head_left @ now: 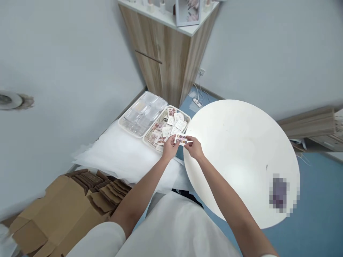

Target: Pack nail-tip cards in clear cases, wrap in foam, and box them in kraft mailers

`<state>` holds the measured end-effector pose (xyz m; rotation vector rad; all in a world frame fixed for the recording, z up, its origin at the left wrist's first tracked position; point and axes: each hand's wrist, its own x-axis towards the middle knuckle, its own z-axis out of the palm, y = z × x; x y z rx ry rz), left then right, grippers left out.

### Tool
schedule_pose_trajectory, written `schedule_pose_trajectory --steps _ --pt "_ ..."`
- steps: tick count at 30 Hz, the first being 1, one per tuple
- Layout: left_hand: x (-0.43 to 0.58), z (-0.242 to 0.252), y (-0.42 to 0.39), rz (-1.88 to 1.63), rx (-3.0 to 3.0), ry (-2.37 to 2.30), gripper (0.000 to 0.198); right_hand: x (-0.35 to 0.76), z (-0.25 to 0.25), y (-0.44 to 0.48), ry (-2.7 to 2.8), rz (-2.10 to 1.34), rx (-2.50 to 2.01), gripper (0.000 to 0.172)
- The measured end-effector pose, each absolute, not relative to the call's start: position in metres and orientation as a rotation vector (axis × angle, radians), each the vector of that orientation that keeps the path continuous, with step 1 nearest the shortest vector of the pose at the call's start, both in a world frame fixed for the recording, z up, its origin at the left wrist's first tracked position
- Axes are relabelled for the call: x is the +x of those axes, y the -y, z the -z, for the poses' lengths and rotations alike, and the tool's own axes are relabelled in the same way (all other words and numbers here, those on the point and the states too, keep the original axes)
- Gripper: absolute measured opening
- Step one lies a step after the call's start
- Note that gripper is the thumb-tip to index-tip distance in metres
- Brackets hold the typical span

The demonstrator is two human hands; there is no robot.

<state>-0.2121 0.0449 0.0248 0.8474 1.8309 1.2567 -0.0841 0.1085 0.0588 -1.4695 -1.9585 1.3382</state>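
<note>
A small white card (181, 139) with two rows of dark and orange-brown oval pieces is held up between my two hands. My left hand (170, 147) pinches its left end, and my right hand (194, 146) grips the right end. Just beyond my left hand is a white basket (147, 140) filled with several similar cards, some showing coloured ovals and others printed white faces. Beside it on the left lies a clear plastic compartment box (142, 113).
A round white table (230, 142) stands on the right, with a blurred-out dark object (279, 192) on it. White wrapping sheets (125, 153) lie under the containers. Folded cardboard boxes (61, 210) are at lower left. A wooden cabinet (171, 53) fills the corner; a power strip (197, 102) lies near its base.
</note>
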Motion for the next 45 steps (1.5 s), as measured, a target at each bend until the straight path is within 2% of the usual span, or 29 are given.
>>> schedule_pose_trajectory --steps 10,19,22,32,37,41,45 --pt "-0.081 -0.059 -0.003 -0.973 1.136 -1.592 0.047 0.086 -0.069 -0.039 1.726 -1.302 -1.492 0.058" --pt "-0.009 -0.075 0.017 -0.689 1.473 -1.421 0.066 0.175 -0.069 0.011 1.616 -1.253 -1.460 0.063" --pt "-0.002 -0.077 0.019 -0.646 1.525 -1.375 0.065 0.186 -0.071 0.021 1.631 -1.214 -1.477 0.062" --pt "-0.026 -0.080 0.011 -0.606 1.654 -1.234 0.056 0.182 -0.078 0.036 1.524 -1.218 -1.432 0.046" --pt "-0.036 -0.080 0.006 -0.610 1.689 -1.259 0.049 0.171 -0.074 0.038 1.417 -1.338 -1.418 0.053" --pt "-0.043 -0.072 0.012 -0.601 1.602 -1.326 0.053 0.158 -0.068 0.034 1.405 -1.451 -1.459 0.066" --pt "-0.054 -0.054 0.016 -0.587 1.500 -1.471 0.054 0.137 -0.053 0.020 1.578 -1.397 -1.554 0.060"
